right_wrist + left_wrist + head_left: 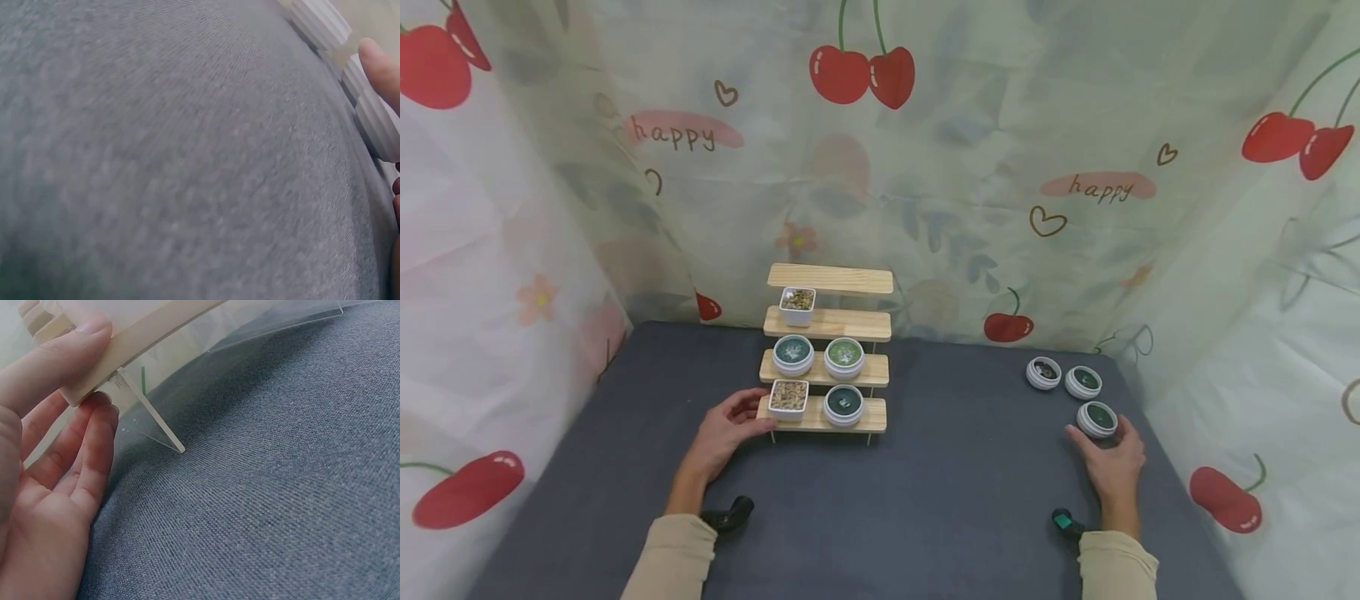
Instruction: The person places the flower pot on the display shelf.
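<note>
My left hand (724, 435) grips the left end of the lowest board of a stepped wooden shelf (820, 423), thumb on top and fingers beneath; a thin clear leg (159, 419) shows below the board. At the table's right, my right hand (1116, 465) holds a round white pot (1097, 419) with a dark green top, thumb at its near left side and fingers at its right. In the right wrist view the ribbed pot (380, 128) sits low against the cloth beside the thumb (381, 69), partly cut off by the frame edge.
On the shelf stand square white pots with brown grainy contents (789, 398) and round green-topped pots (844, 357). Behind my right hand are two more round pots, one brown-topped (1043, 373) and one green-topped (1083, 382). Dark grey cloth (955, 483) covers the table; printed curtains (940, 183) enclose it.
</note>
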`<state>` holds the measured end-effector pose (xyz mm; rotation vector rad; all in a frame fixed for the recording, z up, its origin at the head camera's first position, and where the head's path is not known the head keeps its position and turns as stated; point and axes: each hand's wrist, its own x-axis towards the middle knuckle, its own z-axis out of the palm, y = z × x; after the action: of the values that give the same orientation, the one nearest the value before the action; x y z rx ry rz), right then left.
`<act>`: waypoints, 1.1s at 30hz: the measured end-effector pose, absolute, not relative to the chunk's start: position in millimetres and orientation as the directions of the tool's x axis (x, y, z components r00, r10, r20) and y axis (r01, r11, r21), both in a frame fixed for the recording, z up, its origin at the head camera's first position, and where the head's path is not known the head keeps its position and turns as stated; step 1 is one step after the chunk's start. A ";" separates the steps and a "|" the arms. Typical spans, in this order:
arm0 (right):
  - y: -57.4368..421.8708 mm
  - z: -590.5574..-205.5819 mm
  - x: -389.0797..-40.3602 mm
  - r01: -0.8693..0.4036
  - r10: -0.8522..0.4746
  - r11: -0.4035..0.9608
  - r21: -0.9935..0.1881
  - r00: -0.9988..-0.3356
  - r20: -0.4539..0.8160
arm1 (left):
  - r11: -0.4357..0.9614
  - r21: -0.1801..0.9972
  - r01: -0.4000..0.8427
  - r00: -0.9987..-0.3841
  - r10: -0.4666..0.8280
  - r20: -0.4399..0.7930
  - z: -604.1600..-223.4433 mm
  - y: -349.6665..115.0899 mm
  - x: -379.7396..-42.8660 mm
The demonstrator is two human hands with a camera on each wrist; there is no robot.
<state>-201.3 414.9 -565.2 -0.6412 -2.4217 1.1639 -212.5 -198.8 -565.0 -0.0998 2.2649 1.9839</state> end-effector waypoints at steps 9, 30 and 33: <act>417.8 -566.2 -204.1 0.274 0.551 0.571 -0.774 -0.827 0.114 | 0.137 0.982 -0.131 -0.990 0.041 -0.137 -564.5 -199.2 -212.2; 415.8 -567.2 -207.2 0.298 0.620 0.470 -0.831 -0.781 0.071 | 0.113 0.985 -0.131 -0.989 0.048 -0.137 -567.3 -199.5 -212.9; 412.7 -566.5 -206.8 0.279 0.636 0.441 -0.853 -0.768 0.078 | 0.111 0.986 -0.125 -0.990 0.050 -0.131 -567.9 -200.0 -213.8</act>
<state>-206.8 412.7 -566.5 -0.7755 -2.3094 1.2594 -213.8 -200.0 -567.9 -0.0761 2.2404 2.0095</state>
